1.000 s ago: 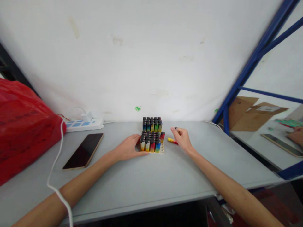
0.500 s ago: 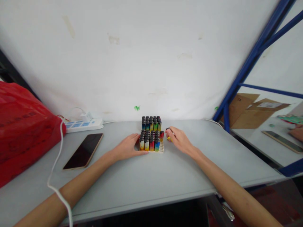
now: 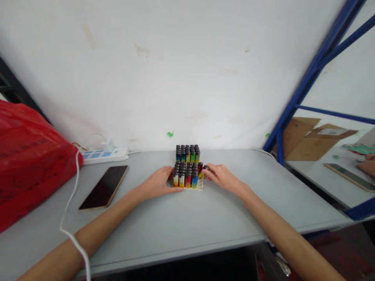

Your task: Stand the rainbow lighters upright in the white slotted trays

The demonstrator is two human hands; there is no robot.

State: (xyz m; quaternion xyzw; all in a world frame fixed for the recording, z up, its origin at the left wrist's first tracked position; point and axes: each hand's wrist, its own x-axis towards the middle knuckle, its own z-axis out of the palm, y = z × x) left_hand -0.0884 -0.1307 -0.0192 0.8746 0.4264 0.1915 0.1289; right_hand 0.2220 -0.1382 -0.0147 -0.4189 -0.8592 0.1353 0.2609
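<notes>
A pale tray (image 3: 200,187) near the middle of the table holds several upright lighters (image 3: 188,180) with black tops, in rows. Its right column has bare slots at the front. My left hand (image 3: 159,182) rests around the tray's left side, thumb along the front edge and fingers at the back left. Between the fingertips of my right hand (image 3: 218,174) is a yellow lighter (image 3: 200,175), tilted over the right column beside a red one. Behind the tray stands a second block of upright lighters (image 3: 188,155).
On the left lie a phone (image 3: 104,187), a white power strip (image 3: 105,155) and a red bag (image 3: 32,164), with a white cable (image 3: 70,195) in front. A blue frame (image 3: 304,86) rises at right, cardboard boxes (image 3: 310,140) beyond it, plus another person's hand (image 3: 367,164).
My right hand has moved left and slightly down, bringing the yellow lighter from beside the tray to over its right column. My left hand stays at the tray.
</notes>
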